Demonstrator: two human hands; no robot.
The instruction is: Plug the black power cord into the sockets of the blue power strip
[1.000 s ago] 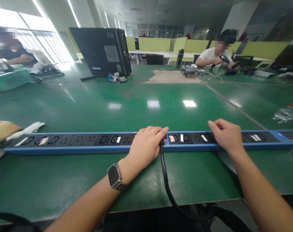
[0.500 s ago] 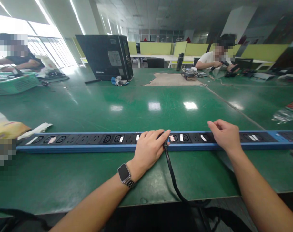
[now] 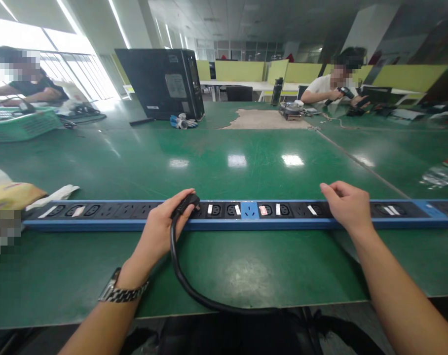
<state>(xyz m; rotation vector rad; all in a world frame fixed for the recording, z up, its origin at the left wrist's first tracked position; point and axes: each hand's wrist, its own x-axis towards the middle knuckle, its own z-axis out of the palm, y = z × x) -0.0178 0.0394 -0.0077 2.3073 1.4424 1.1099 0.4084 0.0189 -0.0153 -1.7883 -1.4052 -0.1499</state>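
A long blue power strip [image 3: 261, 225] with black sockets and small white labels lies across the table in front of me. My left hand [image 3: 160, 224], with a watch on its wrist, grips a black power plug [image 3: 189, 201] between thumb and fingers, just above the strip left of its middle. Whether the plug touches a socket I cannot tell. From the plug a thick black cable [image 3: 185, 283] loops down over the table edge. My right hand [image 3: 349, 204] is at the strip's right part, fingers curled in and thumb pointing left, with nothing seen in it. A blue socket [image 3: 249, 211] shows between the hands.
The green table [image 3: 216, 162] carries a black computer case [image 3: 161, 84], a glove [image 3: 183, 121], a green basket [image 3: 27, 125] and a dark bottle [image 3: 277, 91]. A yellow bag [image 3: 17, 195] lies by the strip's left end. A plastic bottle [image 3: 438, 176] lies at right. Two people sit across the table.
My left hand has moved left along the strip with the plug, uncovering the blue socket, and has turned so the plug shows. The cable now swings wider left. My right hand stays almost in place.
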